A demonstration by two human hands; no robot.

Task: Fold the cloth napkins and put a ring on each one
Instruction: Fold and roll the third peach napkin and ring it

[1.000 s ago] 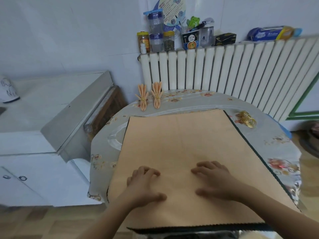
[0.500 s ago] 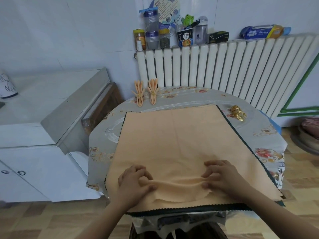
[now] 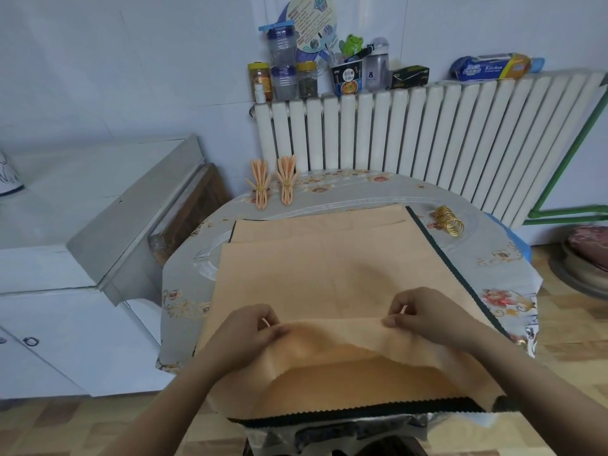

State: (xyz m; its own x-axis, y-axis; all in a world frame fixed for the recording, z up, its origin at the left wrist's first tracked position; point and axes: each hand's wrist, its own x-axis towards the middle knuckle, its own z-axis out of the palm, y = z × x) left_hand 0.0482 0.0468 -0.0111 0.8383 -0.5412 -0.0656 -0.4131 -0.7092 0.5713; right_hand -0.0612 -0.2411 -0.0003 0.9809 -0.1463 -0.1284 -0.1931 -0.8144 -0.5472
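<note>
A stack of peach cloth napkins [image 3: 322, 268] lies spread on the round table [image 3: 493, 268], over a dark green cloth whose zigzag edge shows. My left hand [image 3: 246, 334] and my right hand [image 3: 424, 314] each pinch a raised fold of the top napkin near its front edge, lifting that edge off the stack. Two folded napkins with rings [image 3: 274, 184] lie at the table's far left. A pile of gold rings [image 3: 449, 221] sits at the far right.
A white radiator [image 3: 427, 133] stands behind the table, with jars, a cup and packets on top. A white cabinet with a metal top [image 3: 98, 225] stands to the left. A floral plastic cover drapes over the table's edges.
Both hands went from lying flat on the napkin to bunching it, and now pinch a fold and lift the near edge. The top napkin has slid toward me.
</note>
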